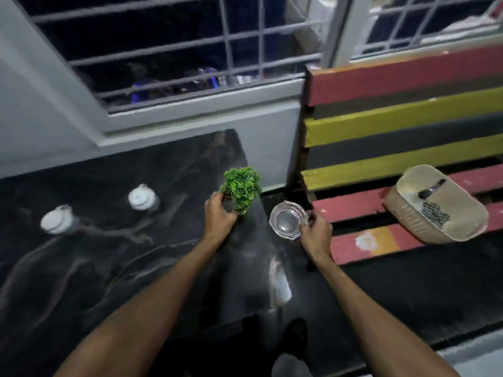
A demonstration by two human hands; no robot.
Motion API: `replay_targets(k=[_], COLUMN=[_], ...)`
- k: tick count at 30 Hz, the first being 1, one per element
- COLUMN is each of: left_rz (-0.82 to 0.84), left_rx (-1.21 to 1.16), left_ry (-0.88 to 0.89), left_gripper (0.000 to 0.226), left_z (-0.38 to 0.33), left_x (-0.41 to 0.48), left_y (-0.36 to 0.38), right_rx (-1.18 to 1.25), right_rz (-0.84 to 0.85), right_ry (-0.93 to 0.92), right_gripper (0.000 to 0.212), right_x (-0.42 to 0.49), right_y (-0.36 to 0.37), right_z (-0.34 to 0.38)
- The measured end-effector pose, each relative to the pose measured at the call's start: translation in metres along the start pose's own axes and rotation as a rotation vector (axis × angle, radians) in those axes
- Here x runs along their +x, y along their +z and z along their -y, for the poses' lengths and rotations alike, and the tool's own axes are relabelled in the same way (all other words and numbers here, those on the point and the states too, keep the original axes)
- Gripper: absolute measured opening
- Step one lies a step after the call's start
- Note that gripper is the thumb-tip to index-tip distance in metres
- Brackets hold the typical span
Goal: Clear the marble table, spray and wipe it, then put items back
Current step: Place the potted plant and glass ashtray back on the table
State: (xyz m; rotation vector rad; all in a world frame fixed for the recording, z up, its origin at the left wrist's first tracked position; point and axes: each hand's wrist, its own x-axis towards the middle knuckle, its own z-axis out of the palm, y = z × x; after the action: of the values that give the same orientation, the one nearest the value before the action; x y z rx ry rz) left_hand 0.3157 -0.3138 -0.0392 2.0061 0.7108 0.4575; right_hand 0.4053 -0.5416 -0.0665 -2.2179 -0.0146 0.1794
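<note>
The black marble table (pixel 114 268) with pale veins fills the lower left. My left hand (pixel 219 216) grips the dark pot of a small green plant (pixel 241 187) near the table's far right corner. My right hand (pixel 315 235) holds a clear glass ashtray (pixel 287 219) by its right rim, at the table's right edge. Two white lidded jars stand on the table: one (pixel 142 198) in the middle, the other (pixel 57 220) further left.
A bench of red, yellow and black slats (pixel 402 126) stands right of the table, with a beige plastic basket (pixel 438 205) holding dark items on its seat. A barred window (pixel 174 50) and a grey wall lie behind. The floor below is dark.
</note>
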Motion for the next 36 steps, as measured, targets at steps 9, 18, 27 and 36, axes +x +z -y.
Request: replay_targets(k=[9,18,27,36], left_rz=[-0.098,-0.001,0.089,0.083], left_rx=[0.014,-0.021,0.047,0.151], left_ry=[-0.009,-0.113,-0.193,-0.294], left_gripper=[0.040,0.053,0.054,0.051], left_z=[0.075,0.158,0.210,0.238], left_x=[0.031,0.085,0.155,0.180], left_y=[-0.274,-0.374,-0.344,-0.325], right_rx=[-0.046,-0.132,-0.187,-0.207], right_rz=[0.199,0.392,0.413,0.455], right_ry=[-0.100,-0.173,-0.284,-0.326], right_gripper=[0.012,0.017,0.023,0.026], right_x=[-0.142,-0.220,-0.224,-0.207], right_y=[0.162,0.279,0.320,0.336], right_z=[0.154,0.200,0.198,0.203])
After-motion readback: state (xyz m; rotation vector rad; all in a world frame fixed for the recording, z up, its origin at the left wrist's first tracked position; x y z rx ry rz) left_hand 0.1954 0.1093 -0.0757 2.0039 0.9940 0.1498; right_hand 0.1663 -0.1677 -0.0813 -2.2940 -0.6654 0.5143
